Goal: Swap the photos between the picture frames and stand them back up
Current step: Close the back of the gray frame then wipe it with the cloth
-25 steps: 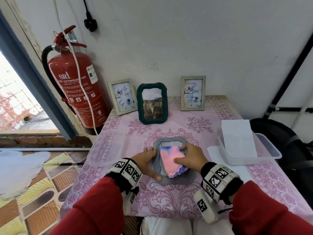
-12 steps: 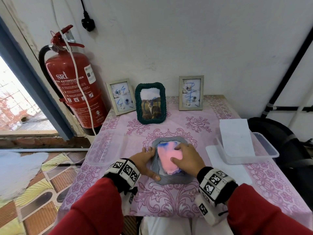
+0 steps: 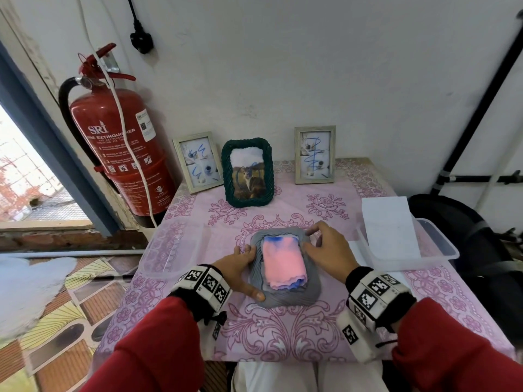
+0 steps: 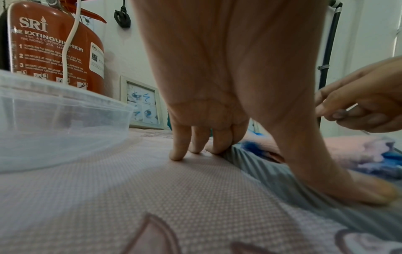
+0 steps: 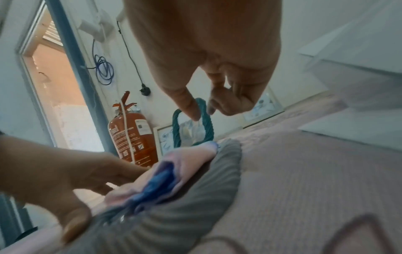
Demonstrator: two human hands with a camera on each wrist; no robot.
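Note:
A grey ribbed frame [image 3: 287, 298] lies flat on the pink tablecloth, with a pink and blue sheet [image 3: 283, 261] lying in its opening. My left hand [image 3: 240, 267] steadies its left side: the thumb [image 4: 348, 185] lies on the near rim and the fingertips [image 4: 180, 147] stand on the cloth against the edge. My right hand [image 3: 325, 250] hovers at the frame's far right corner with its fingers bent. Thumb and forefinger [image 5: 202, 110] sit close together; whether they pinch anything is unclear. A dark green rope frame [image 3: 225, 176] with a cat photo stands upright behind.
Two pale wooden frames [image 3: 196, 161] [image 3: 314, 154] stand against the wall beside the green one. A clear tub [image 3: 169, 250] sits at the left, and another [image 3: 438, 244] at the right holds white paper [image 3: 387, 224]. A red fire extinguisher [image 3: 121, 154] stands left of the table.
My right hand has come off the pink sheet and moved to the grey frame's far right corner. The sheet now lies straighter in the opening. The left hand has stayed in place.

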